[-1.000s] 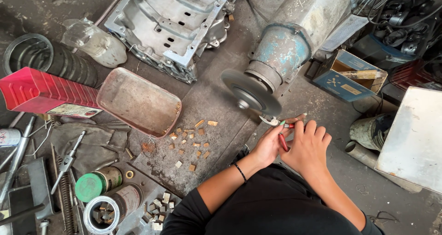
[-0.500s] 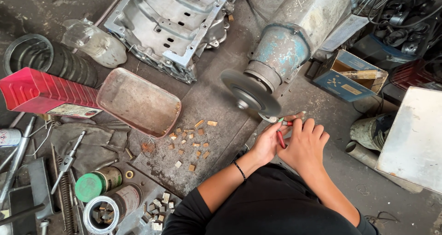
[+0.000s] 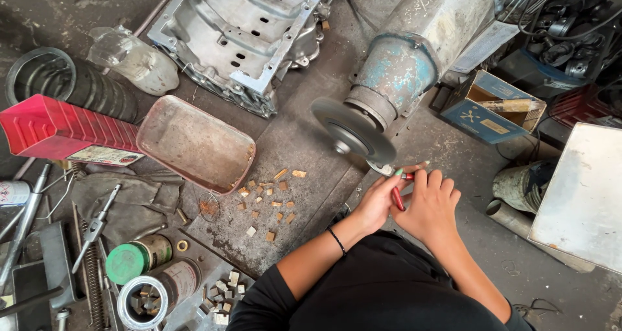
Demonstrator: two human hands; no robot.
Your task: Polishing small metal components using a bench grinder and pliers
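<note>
Now, left of the grinding wheel [image 3: 355, 135], small brass pieces [image 3: 269, 198] lie scattered. My left hand [image 3: 376, 201] and right hand [image 3: 429, 204] have crept closer, fingers pinched tight on red-handled pliers [image 3: 398, 198], pressing the tip to the wheel's lower edge.

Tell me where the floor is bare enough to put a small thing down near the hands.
Bare floor lies between the metal tray and the grinding disc, above the scattered small blocks. Another free strip runs right of the right hand, toward the white board. Crowded: the lower left, with cans and tools. Both hands, the left hand too, sit close to the disc.
</note>
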